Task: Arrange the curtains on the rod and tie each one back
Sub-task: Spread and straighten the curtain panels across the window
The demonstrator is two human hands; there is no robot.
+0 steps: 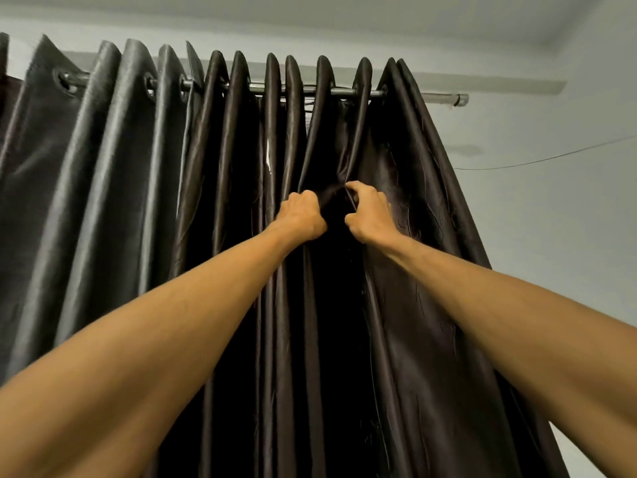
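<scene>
Two dark curtains hang by eyelets from a metal rod [406, 95] near the ceiling. The dark brown curtain [413, 305] fills the middle and right; a greyer curtain [96, 174] hangs to its left. Both arms reach up to the brown curtain. My left hand [303, 213] grips one fold of it in a fist. My right hand [368, 210] pinches the neighbouring fold just to the right. The cloth between the two hands is pulled into a dark pocket. No tie-back is in view.
The rod's bare right end [460, 99] juts past the brown curtain. A pale wall [551, 219] lies to the right, crossed by a thin dark wire [551, 157]. The ceiling is close above the curtain tops.
</scene>
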